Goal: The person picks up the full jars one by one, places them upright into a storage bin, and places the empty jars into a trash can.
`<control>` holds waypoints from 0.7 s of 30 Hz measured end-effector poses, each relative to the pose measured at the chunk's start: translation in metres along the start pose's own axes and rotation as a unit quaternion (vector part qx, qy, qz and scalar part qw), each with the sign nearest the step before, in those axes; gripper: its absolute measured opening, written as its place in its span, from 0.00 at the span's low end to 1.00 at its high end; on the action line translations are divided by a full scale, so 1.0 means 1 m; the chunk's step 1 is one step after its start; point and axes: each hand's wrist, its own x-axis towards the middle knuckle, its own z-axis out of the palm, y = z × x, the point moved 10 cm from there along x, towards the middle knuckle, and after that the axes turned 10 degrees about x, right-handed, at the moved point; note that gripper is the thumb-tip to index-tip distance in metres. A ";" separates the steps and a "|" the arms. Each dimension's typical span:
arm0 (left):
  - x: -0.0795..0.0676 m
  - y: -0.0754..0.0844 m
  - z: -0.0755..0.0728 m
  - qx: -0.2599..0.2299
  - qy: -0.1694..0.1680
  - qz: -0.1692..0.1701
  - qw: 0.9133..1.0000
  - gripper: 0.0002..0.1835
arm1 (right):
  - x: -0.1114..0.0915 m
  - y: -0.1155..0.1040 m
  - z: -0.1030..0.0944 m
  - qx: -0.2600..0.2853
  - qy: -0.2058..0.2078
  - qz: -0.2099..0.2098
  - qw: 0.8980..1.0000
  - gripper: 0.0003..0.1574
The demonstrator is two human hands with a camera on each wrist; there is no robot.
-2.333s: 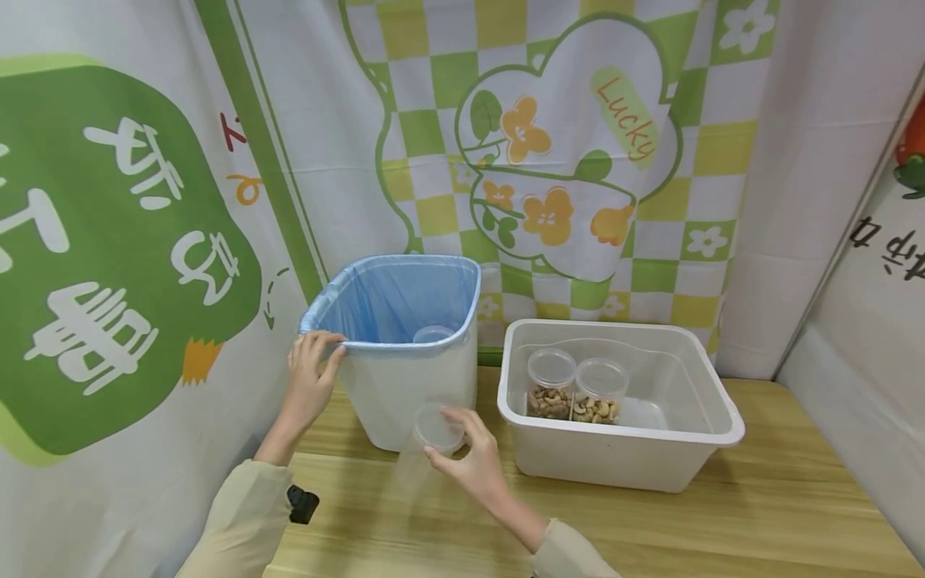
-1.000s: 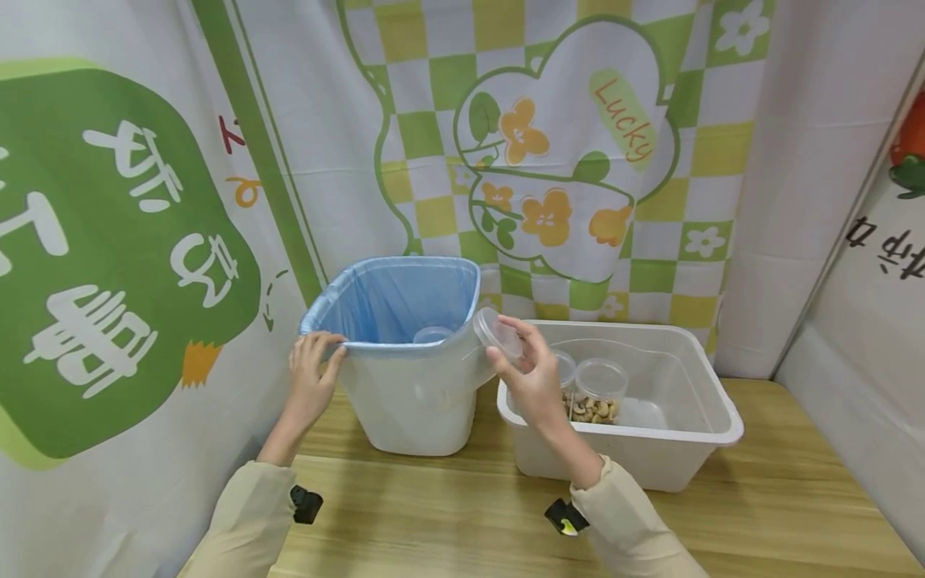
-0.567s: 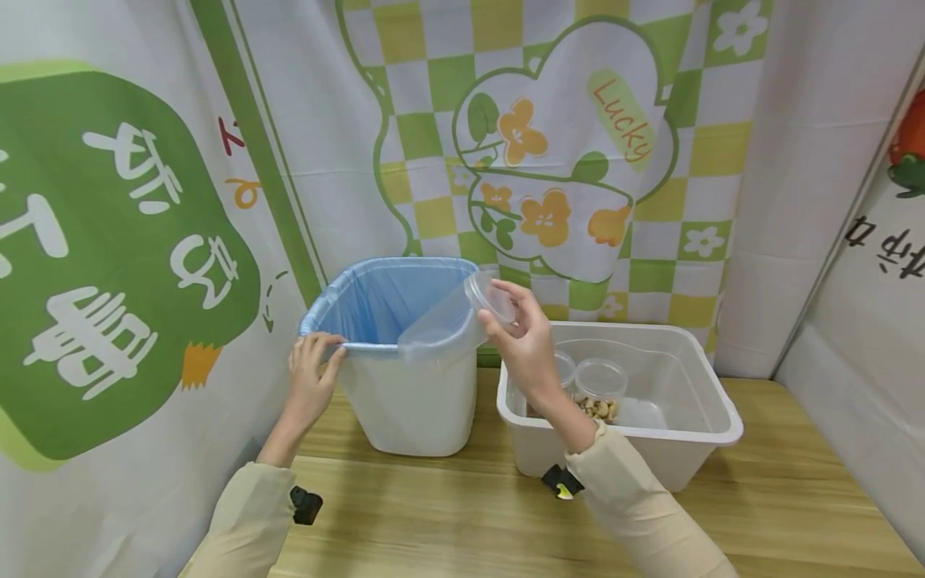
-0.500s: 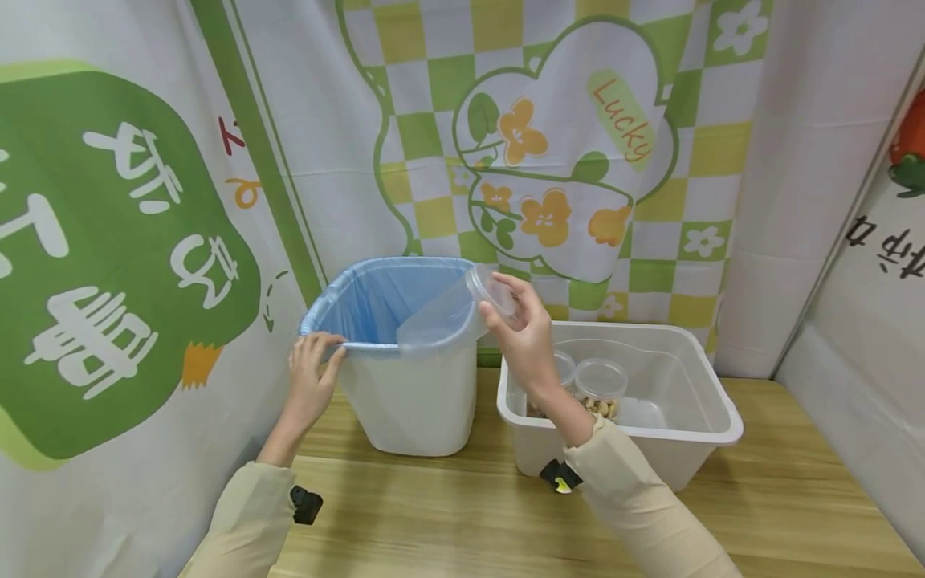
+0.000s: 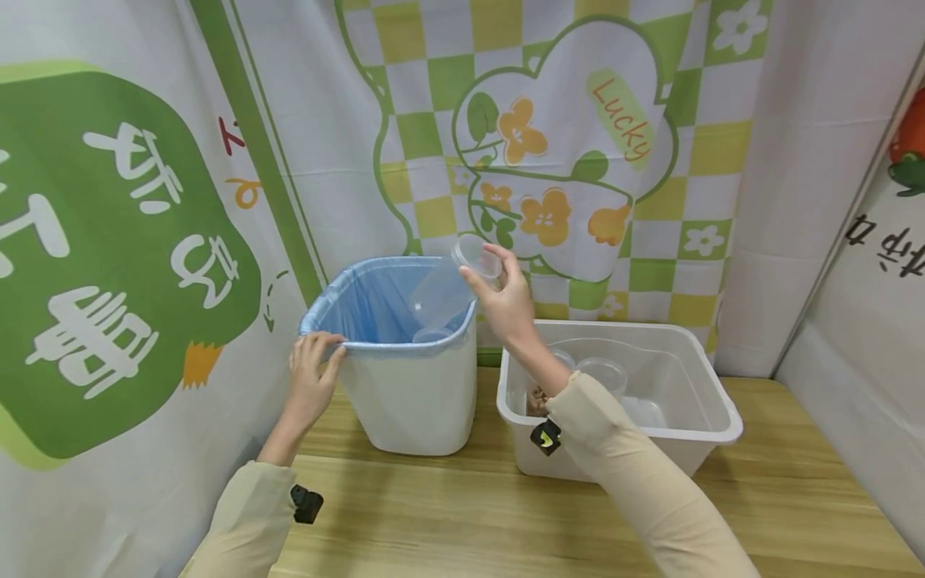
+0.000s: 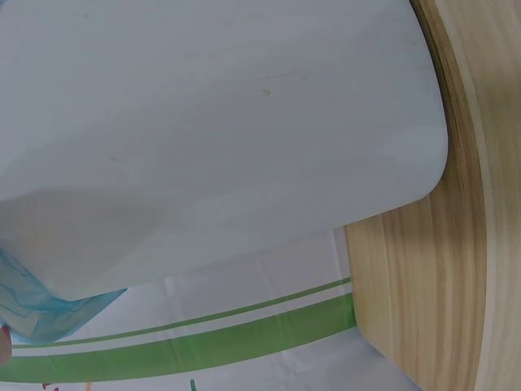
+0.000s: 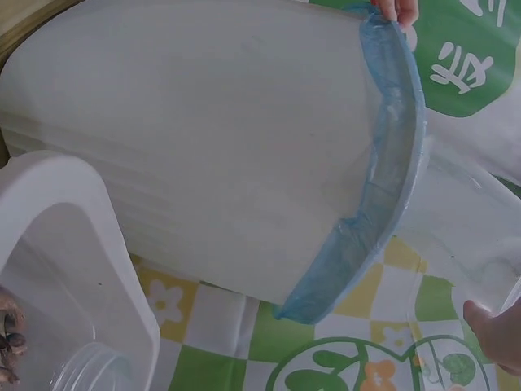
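Observation:
My right hand (image 5: 509,303) holds a clear plastic jar (image 5: 442,293) near its lidded end, thumb and fingers around it. The jar looks empty and tilts with its base down to the left, over the mouth of a white trash bin (image 5: 412,401). In the right wrist view the jar (image 7: 464,216) lies beyond the bin's rim. My left hand (image 5: 312,376) grips the bin's front left corner, over the edge of the blue liner bag (image 5: 354,309). Inside the bin, the round top of another clear container (image 5: 431,335) shows.
Right of the bin stands a white plastic tub (image 5: 723,425). Two lidded clear jars are in it, partly behind my right arm; nuts (image 5: 536,400) show in one. Both containers stand on a wooden table (image 5: 433,514), with printed curtains (image 5: 433,144) close behind and on the sides.
My right hand has lifted the jar from before the bin, up past its right side and over its mouth, tilting it on the way. My left hand has stayed on the rim.

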 end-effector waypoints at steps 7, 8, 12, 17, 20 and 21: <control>0.000 -0.001 0.000 0.002 -0.004 -0.003 1.000 0.07 | 0.012 0.023 0.009 -0.073 -0.029 0.008 0.997 0.35; 0.000 -0.001 0.001 0.001 -0.004 -0.003 1.000 0.07 | 0.013 0.026 0.010 -0.090 -0.036 0.010 0.995 0.35; 0.000 -0.001 0.001 -0.002 -0.003 -0.002 1.000 0.07 | 0.019 0.044 0.013 -0.171 -0.071 0.018 0.983 0.35; -0.001 0.001 0.001 -0.003 -0.001 0.003 1.000 0.07 | 0.016 0.056 0.007 -0.207 -0.087 0.037 0.974 0.32; 0.000 0.000 0.000 -0.002 0.001 0.004 1.000 0.07 | 0.009 0.057 0.002 -0.201 -0.091 0.040 0.974 0.29; 0.000 0.000 0.000 -0.001 0.002 0.005 1.000 0.07 | 0.007 0.057 0.001 -0.199 -0.093 0.036 0.975 0.28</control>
